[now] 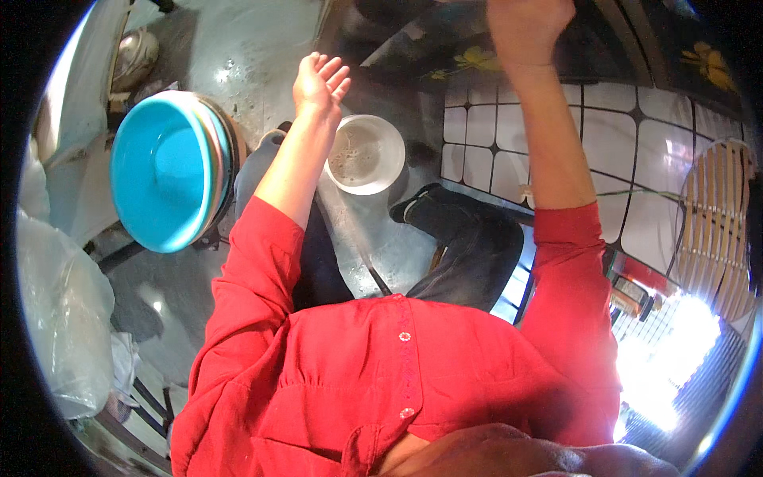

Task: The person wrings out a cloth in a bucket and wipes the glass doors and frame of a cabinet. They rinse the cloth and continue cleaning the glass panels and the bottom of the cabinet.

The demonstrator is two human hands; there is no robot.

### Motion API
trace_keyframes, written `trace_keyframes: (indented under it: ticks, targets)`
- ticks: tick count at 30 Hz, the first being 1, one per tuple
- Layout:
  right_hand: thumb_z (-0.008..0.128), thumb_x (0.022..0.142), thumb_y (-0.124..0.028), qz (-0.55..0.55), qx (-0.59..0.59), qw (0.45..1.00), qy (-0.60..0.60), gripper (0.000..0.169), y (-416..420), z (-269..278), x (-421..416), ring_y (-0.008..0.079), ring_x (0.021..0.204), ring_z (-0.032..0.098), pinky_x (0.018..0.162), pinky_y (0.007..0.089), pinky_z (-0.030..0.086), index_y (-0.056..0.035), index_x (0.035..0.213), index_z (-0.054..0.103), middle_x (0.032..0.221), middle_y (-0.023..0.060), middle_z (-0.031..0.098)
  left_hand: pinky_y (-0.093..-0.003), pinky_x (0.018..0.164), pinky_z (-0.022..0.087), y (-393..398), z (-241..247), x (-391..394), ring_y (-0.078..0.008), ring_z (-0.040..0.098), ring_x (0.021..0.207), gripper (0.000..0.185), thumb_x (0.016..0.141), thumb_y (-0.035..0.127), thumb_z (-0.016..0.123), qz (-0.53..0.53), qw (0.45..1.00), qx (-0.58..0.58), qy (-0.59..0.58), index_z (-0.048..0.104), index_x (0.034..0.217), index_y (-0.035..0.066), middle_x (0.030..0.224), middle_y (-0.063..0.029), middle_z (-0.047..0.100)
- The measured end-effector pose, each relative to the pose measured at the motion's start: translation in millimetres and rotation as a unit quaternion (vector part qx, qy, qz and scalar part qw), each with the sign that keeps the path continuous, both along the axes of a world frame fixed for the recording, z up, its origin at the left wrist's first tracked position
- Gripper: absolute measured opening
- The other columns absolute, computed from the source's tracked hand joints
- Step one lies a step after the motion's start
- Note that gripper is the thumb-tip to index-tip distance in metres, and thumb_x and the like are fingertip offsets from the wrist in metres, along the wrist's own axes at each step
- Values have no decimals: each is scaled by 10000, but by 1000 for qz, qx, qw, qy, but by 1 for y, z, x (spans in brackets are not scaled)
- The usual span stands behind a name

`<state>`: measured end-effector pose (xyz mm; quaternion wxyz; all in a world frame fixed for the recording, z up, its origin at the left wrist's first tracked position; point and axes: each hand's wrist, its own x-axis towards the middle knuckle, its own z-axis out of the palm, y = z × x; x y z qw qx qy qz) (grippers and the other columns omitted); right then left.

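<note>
My left hand [322, 84] is raised with the palm turned up and the fingers spread, holding nothing. Just below it to the right, a white plastic bucket [366, 155] stands on the wet floor between my feet, with a little cloudy liquid or residue at its bottom. My right hand [530, 27] reaches to the top edge of the view, in front of a dark surface with yellow flower prints [477, 59]. Its fingers are mostly cut off by the frame, so I cannot see whether they hold anything.
Left of my leg is a stack of basins with a blue one [158, 173] on top. A round metal pot [136, 53] sits behind it. White tiles [506, 131] cover the right-hand wall, beside a slatted wooden piece [718, 226]. Clear plastic bags [65, 316] bulge at far left.
</note>
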<state>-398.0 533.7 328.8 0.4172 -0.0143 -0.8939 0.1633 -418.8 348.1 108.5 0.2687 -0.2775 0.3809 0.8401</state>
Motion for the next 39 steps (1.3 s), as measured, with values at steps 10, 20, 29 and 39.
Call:
trace_keyframes:
  ticks: [10, 20, 29, 39]
  targets:
    - [675, 880, -203, -154, -140, 972, 110, 237, 117, -24, 64, 167, 705, 562, 600, 326, 475, 18, 820, 615, 814, 78, 641, -411, 855, 497, 17, 4, 5, -286, 606, 1044, 396, 959, 349, 490, -36, 999, 28, -16, 522, 1204, 40, 1187, -143, 604]
    - [626, 892, -142, -154, -147, 976, 52, 139, 129, -28, 74, 241, 752, 571, 652, 360, 471, -4, 897, 614, 866, 118, 629, -399, 812, 518, 33, 4, 17, -267, 629, 979, 386, 953, 352, 506, -70, 997, 13, -29, 533, 1176, 37, 1113, -125, 632]
    - [630, 901, -164, -148, -159, 966, 140, 219, 104, -3, 58, 228, 843, 577, 720, 358, 478, 15, 1024, 603, 954, 113, 624, -384, 725, 536, 37, -14, 15, -242, 651, 823, 321, 950, 358, 495, -81, 996, 31, -21, 593, 1029, 63, 945, -84, 658]
    - [572, 912, -207, -268, -120, 956, -7, 305, 186, -146, 130, 402, 1098, 503, 891, 499, 432, 21, 1112, 543, 1177, 203, 512, -338, 709, 498, 63, -12, 27, -216, 640, 834, 290, 948, 389, 502, -119, 992, -13, -32, 612, 865, 134, 903, -38, 677]
